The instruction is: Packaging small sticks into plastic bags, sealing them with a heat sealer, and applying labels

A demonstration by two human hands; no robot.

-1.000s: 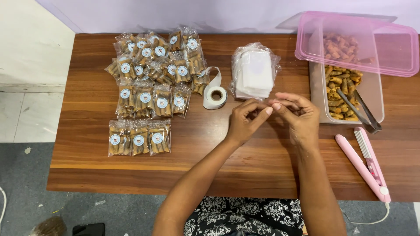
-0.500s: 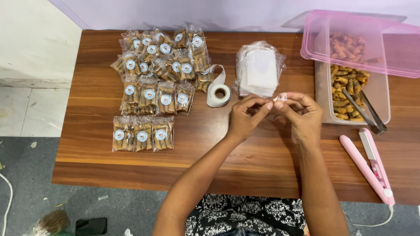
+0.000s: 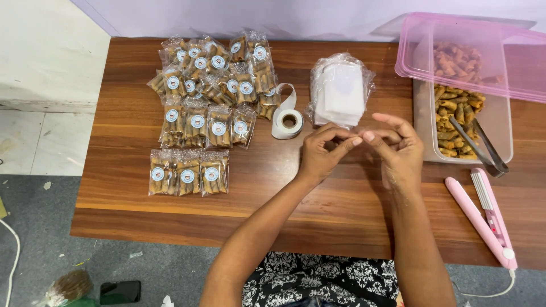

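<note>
Left hand [image 3: 321,153] and right hand [image 3: 398,150] meet fingertip to fingertip — pinched together, contents unclear — above the glossy wood-grain table [image 3: 341,210].

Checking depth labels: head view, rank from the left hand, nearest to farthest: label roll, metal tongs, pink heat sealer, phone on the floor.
From the left hand:
1. White label roll, just up-left of it on the table.
2. Metal tongs, far right, resting in the clear snack tub.
3. Pink heat sealer, right table edge, and dark phone, floor at lower left: too close to call.

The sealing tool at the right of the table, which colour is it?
Pink, with a white end; the sealing tool shows in the head view.
</note>
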